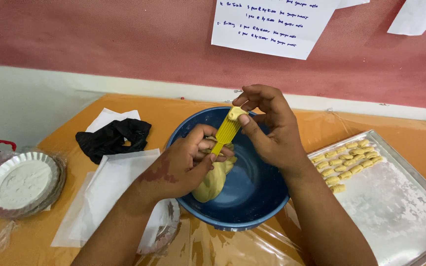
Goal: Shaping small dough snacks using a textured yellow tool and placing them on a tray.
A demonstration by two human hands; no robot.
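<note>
Yellow ridged plastic paddle slants over a round blue plastic bowl. Left hand is clamped on its lower end and on a soft, smooth lump of yellow dough hanging into the bowl. Right hand fingers are pinched together on a small dough bit at the paddle's top. Floured metal tray on the orange bench holds rows of small ridged dough pieces. Fluted foil dish of flour and crumpled black glove lie left.
</note>
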